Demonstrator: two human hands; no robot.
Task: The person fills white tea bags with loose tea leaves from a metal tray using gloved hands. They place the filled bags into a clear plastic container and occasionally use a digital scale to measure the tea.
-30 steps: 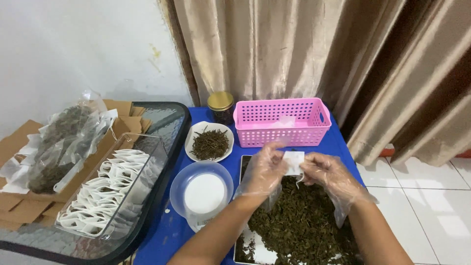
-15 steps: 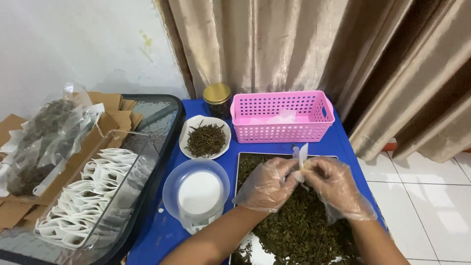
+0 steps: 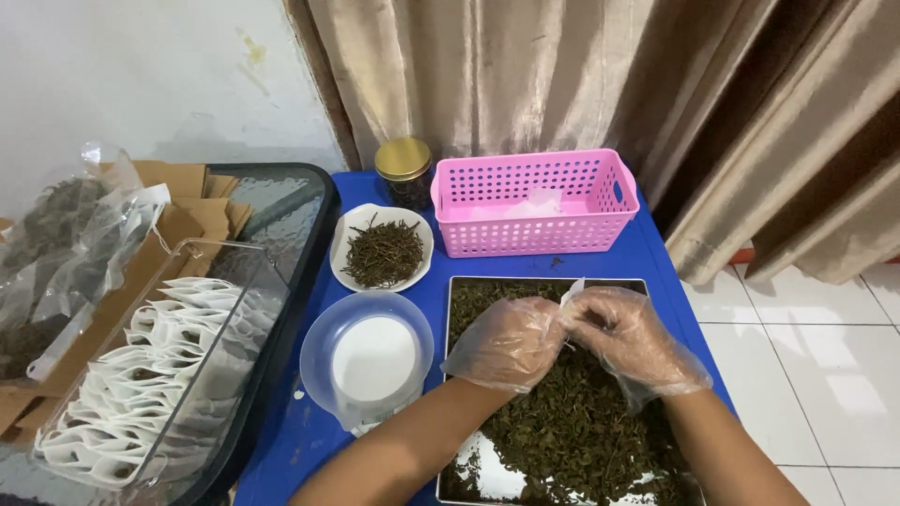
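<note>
Gloved left hand (image 3: 506, 342) and right hand (image 3: 630, 337) pinching small white bag (image 3: 571, 292), over tray of dried leaves (image 3: 572, 431)

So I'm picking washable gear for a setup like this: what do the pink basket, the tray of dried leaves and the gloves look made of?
Pink basket: moulded plastic, judging by its uniform perforated walls. Tray: probably metal, its bare corner shiny and reflective. Gloves on the left hand and right hand: thin clear plastic film, loose and wrinkled.
</note>
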